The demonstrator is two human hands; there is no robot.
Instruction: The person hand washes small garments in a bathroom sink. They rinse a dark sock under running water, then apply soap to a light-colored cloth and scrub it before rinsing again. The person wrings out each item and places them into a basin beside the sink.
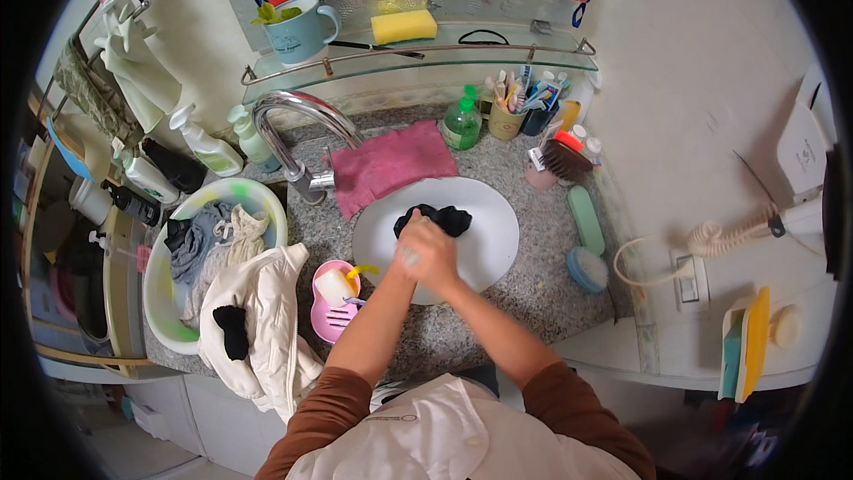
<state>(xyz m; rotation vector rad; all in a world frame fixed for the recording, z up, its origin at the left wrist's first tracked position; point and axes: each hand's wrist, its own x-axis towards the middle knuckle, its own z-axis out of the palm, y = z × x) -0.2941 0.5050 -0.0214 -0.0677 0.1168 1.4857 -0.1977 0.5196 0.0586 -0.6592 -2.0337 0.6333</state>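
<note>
Over the white oval sink, my left hand and my right hand are pressed together, fingers curled. A wet-looking black cloth bunches out beyond my knuckles toward the far side of the basin. Both hands are closed on its near part, which they hide. Whitish suds show on my left hand. Left of the sink, a pink soap dish holds a pale soap bar and a small yellow item. A black sock-like piece lies on a white jacket.
The jacket drapes over a basin of clothes. A chrome faucet arches beside a pink cloth. Around the counter stand a green soap pump bottle, toothbrush cups, a hairbrush and a blue scrub brush. A glass shelf runs above.
</note>
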